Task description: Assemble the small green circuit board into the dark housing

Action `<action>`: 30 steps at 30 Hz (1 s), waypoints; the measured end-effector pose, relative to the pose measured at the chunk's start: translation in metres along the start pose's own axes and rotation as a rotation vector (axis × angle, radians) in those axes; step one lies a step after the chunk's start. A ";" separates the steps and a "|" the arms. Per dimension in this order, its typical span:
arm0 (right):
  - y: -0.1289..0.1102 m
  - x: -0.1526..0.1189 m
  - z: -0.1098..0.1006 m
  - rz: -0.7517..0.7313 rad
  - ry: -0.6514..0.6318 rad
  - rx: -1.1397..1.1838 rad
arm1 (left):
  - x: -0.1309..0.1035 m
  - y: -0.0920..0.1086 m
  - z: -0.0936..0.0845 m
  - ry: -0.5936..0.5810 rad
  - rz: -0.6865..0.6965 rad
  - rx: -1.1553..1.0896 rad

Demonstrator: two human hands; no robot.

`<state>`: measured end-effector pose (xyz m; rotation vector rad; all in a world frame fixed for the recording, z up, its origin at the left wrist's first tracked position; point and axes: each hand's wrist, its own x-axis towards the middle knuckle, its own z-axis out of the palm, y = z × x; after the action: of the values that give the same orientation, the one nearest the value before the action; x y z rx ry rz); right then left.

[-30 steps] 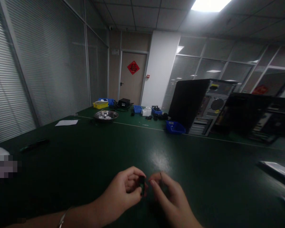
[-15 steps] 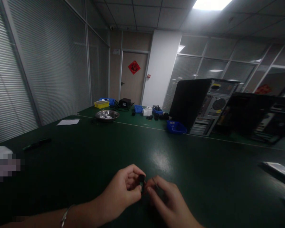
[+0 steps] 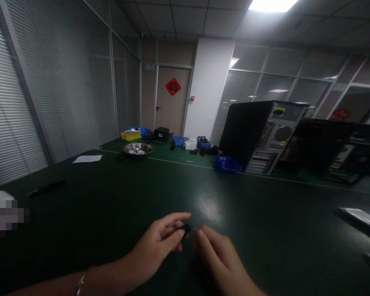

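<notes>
Over the dark green table [image 3: 123, 205], my left hand [image 3: 163, 238] grips a small dark part [image 3: 186, 228] between thumb and fingers, its index finger stretched out above. My right hand [image 3: 214, 250] is pinched closed just to the right of that part. A thin, blurred piece shows at its fingertips, too small to name.
A metal bowl [image 3: 138, 150] stands at the back left, near a yellow tray [image 3: 131, 135] and a paper sheet [image 3: 87, 158]. A blue bin [image 3: 228, 164] sits before a black computer case [image 3: 246, 127]. A dark strip [image 3: 46, 188] lies at the left.
The small dark part has turned and tilted in my left hand, whose index finger has straightened. My right fingertips have moved slightly up and closed more tightly together.
</notes>
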<state>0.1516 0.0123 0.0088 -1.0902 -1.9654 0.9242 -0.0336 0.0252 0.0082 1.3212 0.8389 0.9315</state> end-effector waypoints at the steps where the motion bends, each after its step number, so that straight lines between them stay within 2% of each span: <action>1: -0.001 0.001 0.000 -0.009 0.004 -0.018 | 0.000 0.000 0.000 0.003 0.016 -0.010; 7: 0.000 0.001 -0.003 -0.050 0.078 -0.040 | 0.001 0.002 -0.002 0.092 -0.017 0.080; 10: 0.001 0.001 -0.003 -0.079 0.073 -0.091 | 0.002 0.001 -0.004 0.124 -0.009 0.138; 14: 0.001 -0.001 -0.002 -0.087 0.009 -0.211 | 0.003 -0.004 -0.006 0.041 0.038 0.102; 17: 0.001 -0.001 -0.002 -0.079 0.015 -0.244 | 0.002 -0.006 -0.005 -0.027 0.082 0.038; 22: 0.004 0.000 -0.001 -0.057 0.047 -0.250 | 0.002 -0.007 -0.004 0.015 0.022 0.046; 30: 0.005 0.000 -0.002 -0.010 0.046 -0.327 | 0.004 -0.011 -0.004 0.009 0.007 0.038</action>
<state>0.1550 0.0149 0.0058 -1.2672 -2.1296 0.5770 -0.0346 0.0299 -0.0028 1.3545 0.8634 0.9314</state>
